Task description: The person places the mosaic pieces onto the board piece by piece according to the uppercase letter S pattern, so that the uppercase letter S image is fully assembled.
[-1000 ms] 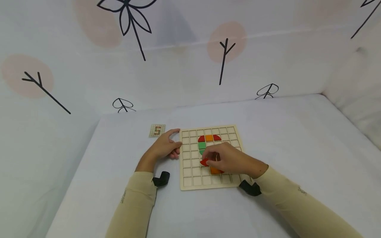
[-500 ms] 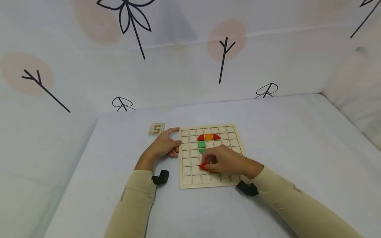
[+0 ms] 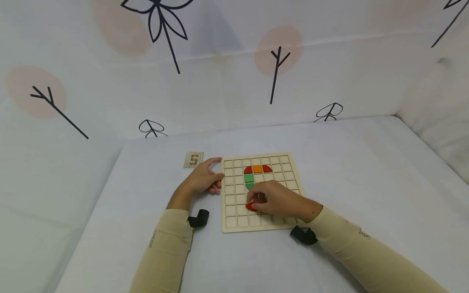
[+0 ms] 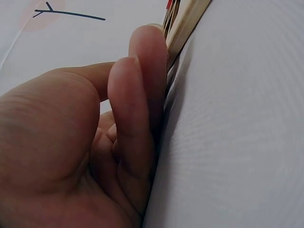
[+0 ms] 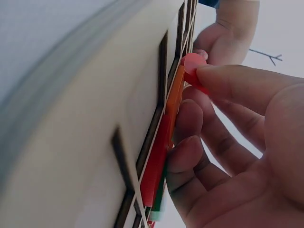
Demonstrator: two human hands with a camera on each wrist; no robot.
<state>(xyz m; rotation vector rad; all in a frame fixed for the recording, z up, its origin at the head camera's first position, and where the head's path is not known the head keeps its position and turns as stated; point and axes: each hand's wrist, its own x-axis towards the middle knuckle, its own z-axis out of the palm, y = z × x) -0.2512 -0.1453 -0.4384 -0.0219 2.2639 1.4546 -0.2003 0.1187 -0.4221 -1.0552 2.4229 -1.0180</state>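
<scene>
A pale wooden grid board [image 3: 230, 221] lies on the white-covered table. My right hand [image 3: 280, 198] pinches a small red tile [image 3: 250, 206] with a curved edge between thumb and fingertips, low over the grid. In the right wrist view the held red tile [image 5: 192, 64] is tilted, at the end of an orange tile [image 5: 175, 92]; another red tile [image 5: 156, 161] and a green one [image 5: 158, 204] follow along the board. My left hand [image 3: 200, 179] touches the board's left edge with outstretched index finger and thumb. The right hand hides several cells in the head view.
Farther up the board sit two red tiles [image 3: 248, 170], an orange square [image 3: 257, 168] and two green tiles [image 3: 248, 178]. A small card [image 3: 193, 160] with a gridded S-like figure lies beyond the left hand. Patterned cloth [image 3: 220, 89] rises behind the table.
My right hand has moved slightly toward me and to the left, the red tile shifting lower on the grid with it. My left hand keeps its place at the board's edge.
</scene>
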